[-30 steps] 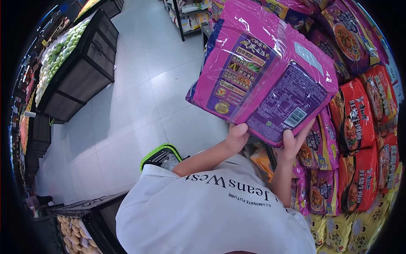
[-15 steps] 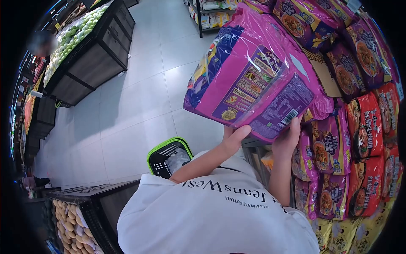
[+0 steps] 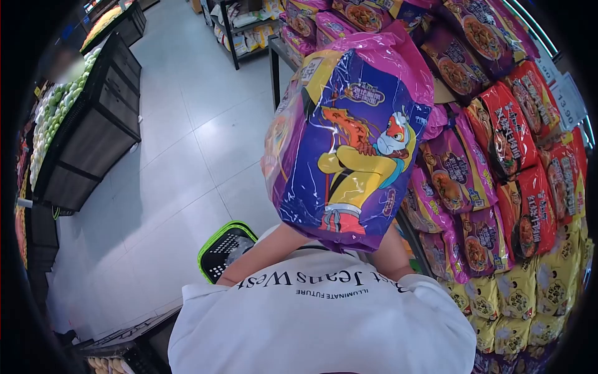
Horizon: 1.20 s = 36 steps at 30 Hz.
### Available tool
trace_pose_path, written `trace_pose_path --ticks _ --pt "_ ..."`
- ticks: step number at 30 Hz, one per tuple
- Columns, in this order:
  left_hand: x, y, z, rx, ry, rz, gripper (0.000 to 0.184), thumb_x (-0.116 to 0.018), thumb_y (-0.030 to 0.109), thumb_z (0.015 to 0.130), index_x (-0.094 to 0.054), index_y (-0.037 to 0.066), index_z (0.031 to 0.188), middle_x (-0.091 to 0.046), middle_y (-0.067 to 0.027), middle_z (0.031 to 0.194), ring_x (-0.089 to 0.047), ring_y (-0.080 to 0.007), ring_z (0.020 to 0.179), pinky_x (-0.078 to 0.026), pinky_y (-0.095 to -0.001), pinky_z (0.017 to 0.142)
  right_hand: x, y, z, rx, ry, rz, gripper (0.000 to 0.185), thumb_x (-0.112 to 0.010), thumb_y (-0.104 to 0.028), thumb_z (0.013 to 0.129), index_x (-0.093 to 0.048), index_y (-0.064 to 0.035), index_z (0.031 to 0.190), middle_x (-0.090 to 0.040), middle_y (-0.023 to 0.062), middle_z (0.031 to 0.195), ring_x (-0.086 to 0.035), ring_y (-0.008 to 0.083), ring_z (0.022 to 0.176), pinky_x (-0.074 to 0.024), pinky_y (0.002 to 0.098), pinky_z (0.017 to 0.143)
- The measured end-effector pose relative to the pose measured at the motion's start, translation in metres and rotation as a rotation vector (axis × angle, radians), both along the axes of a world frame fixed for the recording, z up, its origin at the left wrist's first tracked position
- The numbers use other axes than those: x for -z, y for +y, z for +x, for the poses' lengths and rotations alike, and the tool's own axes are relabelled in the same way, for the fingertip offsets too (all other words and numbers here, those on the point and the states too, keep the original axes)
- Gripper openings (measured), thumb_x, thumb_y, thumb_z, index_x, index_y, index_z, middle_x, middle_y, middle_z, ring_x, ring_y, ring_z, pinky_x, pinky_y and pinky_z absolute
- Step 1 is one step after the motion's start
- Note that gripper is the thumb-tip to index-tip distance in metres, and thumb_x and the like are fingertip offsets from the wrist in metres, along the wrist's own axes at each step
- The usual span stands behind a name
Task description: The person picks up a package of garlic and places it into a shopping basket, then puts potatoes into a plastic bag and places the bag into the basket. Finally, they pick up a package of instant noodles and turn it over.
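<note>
A large plastic-wrapped multipack of instant noodles [image 3: 367, 143] is held up in front of my chest. Its purple-blue side, with a cartoon monkey figure in yellow, faces me, and pink wrapping bunches at its top. My left hand [image 3: 291, 234] supports it from the lower left, and my right hand [image 3: 390, 244] from the lower right. The pack covers most of the fingers of both hands. Beside my left forearm is a black shopping basket with a bright green rim [image 3: 207, 242], holding something in clear plastic.
Shelves to my right carry purple noodle packs [image 3: 458, 177], red packs [image 3: 529, 209] and yellow packs [image 3: 517, 296]. A price sign [image 3: 568, 103] hangs at far right. Across the tiled floor [image 3: 168, 181] stands a dark produce stand [image 3: 93, 124]. A rack [image 3: 240, 31] stands ahead.
The noodle multipack has been turned, from its pink printed face with the barcode to the cartoon side. It has come lower and closer to me, now covering more of my hands. My view has shifted rightward.
</note>
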State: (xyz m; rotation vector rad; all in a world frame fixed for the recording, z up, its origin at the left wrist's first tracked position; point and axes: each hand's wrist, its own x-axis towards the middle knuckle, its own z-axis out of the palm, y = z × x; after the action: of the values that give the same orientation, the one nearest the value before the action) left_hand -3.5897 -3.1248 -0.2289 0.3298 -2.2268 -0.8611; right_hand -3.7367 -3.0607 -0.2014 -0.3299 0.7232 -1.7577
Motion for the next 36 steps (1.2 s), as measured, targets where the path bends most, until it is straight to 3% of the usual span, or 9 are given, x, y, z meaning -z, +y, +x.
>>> trace_pose_path --ticks 8,17,36 --pt "0.017 0.017 -0.013 0.093 0.036 0.083 0.056 -0.054 0.024 0.082 -0.032 0.003 0.129 -0.044 -0.0114 0.123 -0.044 -0.0196 0.113 -0.037 -0.0343 0.095 0.009 0.085 0.013 0.141 0.149 0.182 0.057 -0.037 -0.053 0.088 -0.044 -0.0087 0.123 -0.052 0.0089 0.118 -0.051 0.0220 0.105 -0.0419 0.0377 0.089" --pt "0.025 0.023 -0.021 0.160 0.049 0.121 0.056 -0.052 0.028 0.083 -0.032 0.003 0.129 -0.045 -0.0120 0.123 -0.045 -0.0211 0.113 -0.038 -0.0354 0.094 0.026 0.029 -0.014 0.262 -0.017 0.136 0.058 -0.037 -0.054 0.088 -0.044 -0.0088 0.123 -0.052 0.0090 0.118 -0.051 0.0222 0.104 -0.0427 0.0376 0.088" --pt "0.032 0.001 -0.018 0.158 0.068 0.167 0.056 -0.049 0.036 0.084 -0.033 0.004 0.128 -0.046 -0.0133 0.122 -0.046 -0.0241 0.112 -0.040 -0.0377 0.093 0.041 -0.001 -0.019 0.224 -0.099 0.143 0.060 -0.036 -0.056 0.088 -0.044 -0.0089 0.123 -0.052 0.0093 0.118 -0.052 0.0227 0.104 -0.0443 0.0375 0.087"
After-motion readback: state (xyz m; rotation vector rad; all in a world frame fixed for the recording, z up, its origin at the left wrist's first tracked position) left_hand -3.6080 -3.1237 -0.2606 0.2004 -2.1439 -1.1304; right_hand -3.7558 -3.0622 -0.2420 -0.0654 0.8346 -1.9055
